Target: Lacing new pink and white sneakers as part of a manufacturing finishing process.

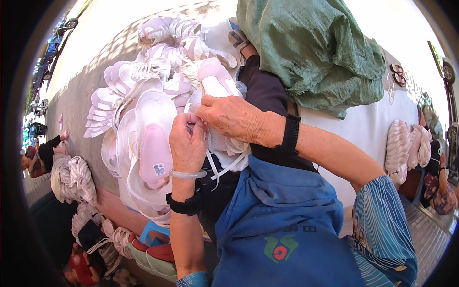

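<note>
My left hand [186, 146] and my right hand [234, 118] meet over my lap, fingertips pinched together. What lies between the fingers is too small and covered to make out. Right under them is a pink and white shoe upper [216, 80], its lower part hidden by my hands. White shoelaces [216, 171] dangle loose below the right hand. Beside the left hand, a pale pink insole-shaped piece [156, 155] with a small printed label rests on stacked white shoe parts.
A heap of white and pink shoe uppers [129, 76] spreads to the left and far side. The green woven sack [311, 52] lies beyond my right arm. More bundled uppers [79, 179] are at the left, others [398, 146] at the right, near other people. Sandals [398, 75] lie far right.
</note>
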`<state>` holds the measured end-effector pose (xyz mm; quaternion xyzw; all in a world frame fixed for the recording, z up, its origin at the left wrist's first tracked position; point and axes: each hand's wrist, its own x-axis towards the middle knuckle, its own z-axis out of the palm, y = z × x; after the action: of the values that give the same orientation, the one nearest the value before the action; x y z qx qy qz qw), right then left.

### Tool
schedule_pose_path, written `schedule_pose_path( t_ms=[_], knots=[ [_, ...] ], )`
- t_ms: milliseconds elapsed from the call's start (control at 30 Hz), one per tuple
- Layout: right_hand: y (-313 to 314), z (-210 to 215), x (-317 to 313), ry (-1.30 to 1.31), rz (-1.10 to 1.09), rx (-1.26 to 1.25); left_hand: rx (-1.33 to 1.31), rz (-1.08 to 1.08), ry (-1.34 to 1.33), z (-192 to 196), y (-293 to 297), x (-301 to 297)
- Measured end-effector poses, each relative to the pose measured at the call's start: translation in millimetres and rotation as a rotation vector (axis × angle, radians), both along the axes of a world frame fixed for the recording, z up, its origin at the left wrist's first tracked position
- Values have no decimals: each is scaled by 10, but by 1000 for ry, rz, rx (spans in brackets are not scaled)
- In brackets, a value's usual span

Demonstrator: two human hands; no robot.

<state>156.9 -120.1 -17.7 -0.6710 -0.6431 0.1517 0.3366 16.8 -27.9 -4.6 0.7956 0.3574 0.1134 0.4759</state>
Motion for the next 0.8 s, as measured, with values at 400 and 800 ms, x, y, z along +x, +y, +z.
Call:
schedule_pose_path(
  t_ms=[400,800],
  knots=[
    [-591,760,-720,716,551,-175,-439,139,-334,223,-164,-375],
    [-512,658,-703,1184,-259,-120,-387,108,-409,414,-495,-722]
  ],
)
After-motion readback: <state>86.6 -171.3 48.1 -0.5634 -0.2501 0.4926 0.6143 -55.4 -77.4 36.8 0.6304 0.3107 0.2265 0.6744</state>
